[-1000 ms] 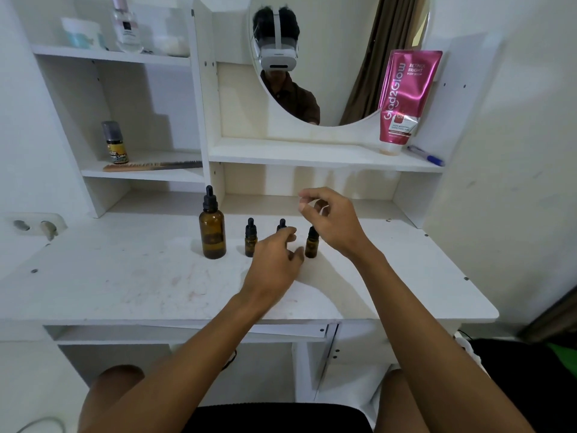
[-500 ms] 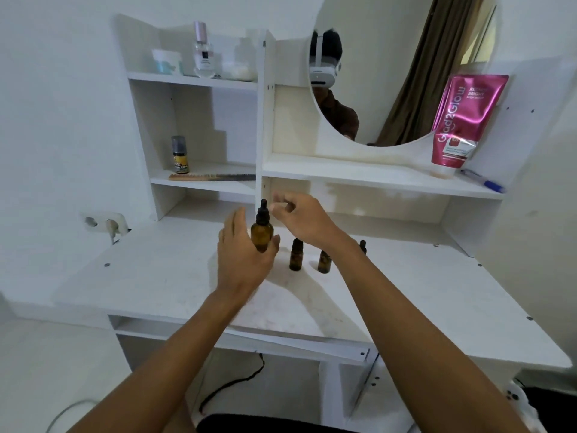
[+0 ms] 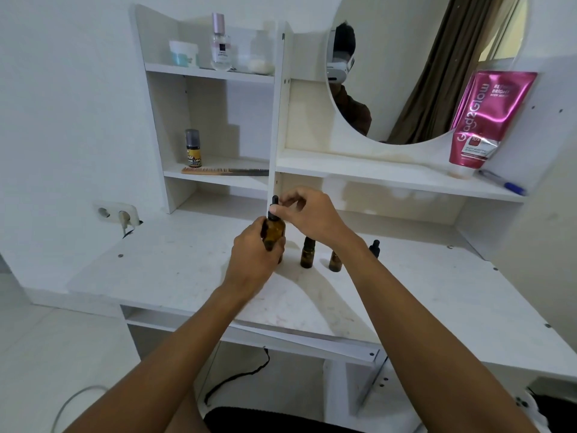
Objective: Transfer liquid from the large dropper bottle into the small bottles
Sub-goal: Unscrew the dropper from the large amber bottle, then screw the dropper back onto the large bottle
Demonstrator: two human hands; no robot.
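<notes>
The large amber dropper bottle [image 3: 274,231] stands upright on the white desk [image 3: 175,264] with a black dropper cap. My left hand [image 3: 254,257] wraps around its body. My right hand [image 3: 307,214] pinches the black cap at the top. To the right stand three small amber bottles in a row: one [image 3: 307,253] close to the large bottle, a second [image 3: 335,261] partly hidden by my right forearm, and a third [image 3: 374,247] just beyond my wrist.
A shelf unit rises behind the desk with a comb [image 3: 224,171], a small spray bottle [image 3: 193,148], jars and a perfume bottle [image 3: 220,42]. A pink tube [image 3: 487,120] and a pen [image 3: 502,182] rest on the right shelf under a round mirror. A wall socket [image 3: 117,212] sits left.
My left hand moved from the small bottles to the large bottle and closed around it. My right hand came down onto its cap. The camera turned left.
</notes>
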